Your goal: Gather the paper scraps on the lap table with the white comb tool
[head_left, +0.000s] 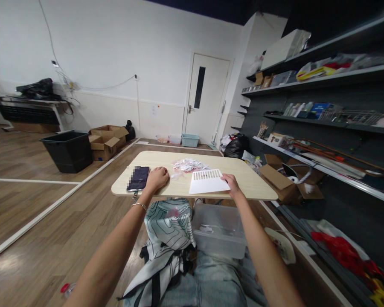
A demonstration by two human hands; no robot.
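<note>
My right hand (231, 184) grips the right edge of a white card (208, 185) with a row of narrow slots along its far side. The card is tilted a little above the near part of a pale wooden table (147, 157). Palm down on the tabletop, my left hand (159, 177) has its fingers curled in; anything under them is hidden. A dark phone (138, 178) lies just left of that hand. Beyond both hands, a loose pile of small white and pinkish pieces (190, 165) is spread on the table, too small to make out singly.
A clear plastic bin (219, 230) sits below the table's near edge, beside a patterned white bag (168, 226) on my lap. Shelves (326, 123) and an open cardboard box (281, 179) stand to the right. A black bin (67, 151) is on the floor at left.
</note>
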